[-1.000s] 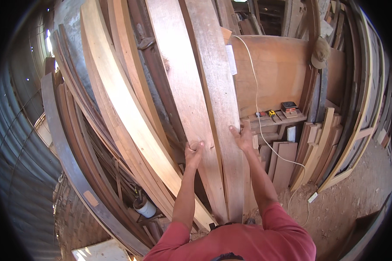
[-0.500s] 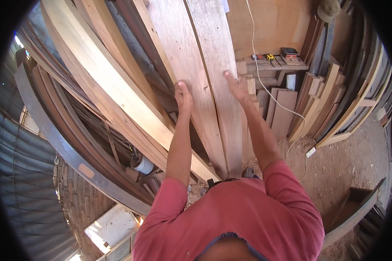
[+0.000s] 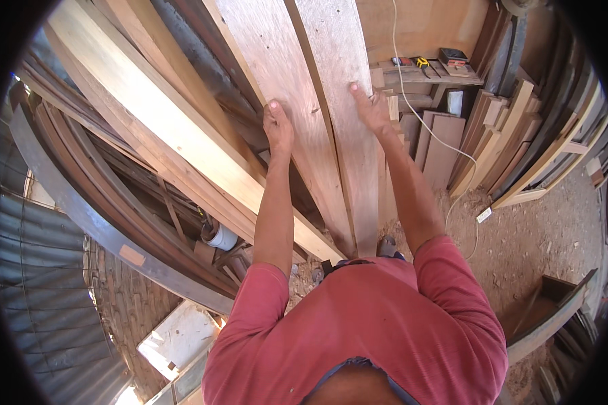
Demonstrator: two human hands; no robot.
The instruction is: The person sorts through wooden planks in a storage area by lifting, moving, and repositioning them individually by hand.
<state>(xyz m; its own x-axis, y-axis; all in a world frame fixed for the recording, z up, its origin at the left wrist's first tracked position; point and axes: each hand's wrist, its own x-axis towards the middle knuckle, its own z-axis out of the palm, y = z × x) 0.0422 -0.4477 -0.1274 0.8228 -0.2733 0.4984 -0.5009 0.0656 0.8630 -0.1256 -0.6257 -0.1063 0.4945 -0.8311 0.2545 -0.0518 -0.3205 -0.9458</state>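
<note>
Two long wooden planks stretch away from my waist, side by side, with a narrow dark gap between them that widens toward the far end. My left hand grips the outer edge of the left plank, its thumb lying on top. On the other side, my right hand clasps the outer edge of the right plank, thumb on its face. The fingers of both hands curl under the wood and are mostly hidden. Small knots mark the pale surfaces.
Long pale boards lean on my left beside a grey metal beam. A white bucket sits beneath them. Ahead right, a shelf carries tools, with offcuts below. A white cable hangs to the shavings-strewn floor.
Both hands have moved slightly farther forward on the planks. The gap between the planks looks wider at the far end. My view has shifted a little.
</note>
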